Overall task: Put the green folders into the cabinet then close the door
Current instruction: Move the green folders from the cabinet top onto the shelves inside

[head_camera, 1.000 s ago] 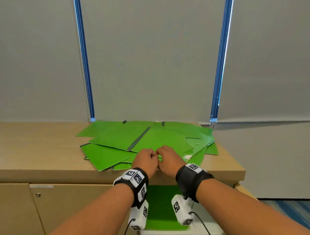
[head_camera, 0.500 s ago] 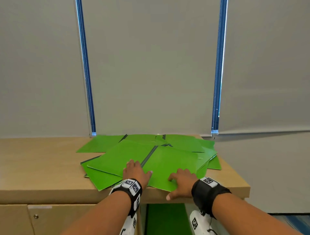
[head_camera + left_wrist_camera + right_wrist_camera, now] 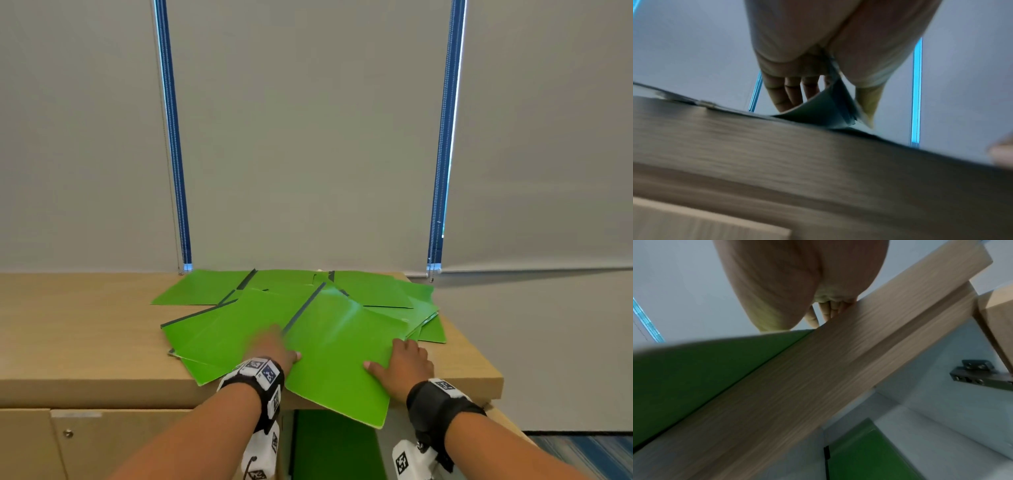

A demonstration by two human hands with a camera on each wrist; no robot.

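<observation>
Head view: glossy green plastic folders (image 3: 329, 308) lie overlapped on the light wood-grain counter (image 3: 75, 329). The topmost green folder (image 3: 342, 356) juts past the counter's 6 o'clock edge. Left hand (image 3: 274, 349), at the folder's 9 o'clock, pinches its lifted edge as a closed grip. Right hand (image 3: 404, 366), at 3 o'clock, rests on it, fingers extended. Another green folder (image 3: 859, 452) already lies inside the open cabinet (image 3: 925, 402).
</observation>
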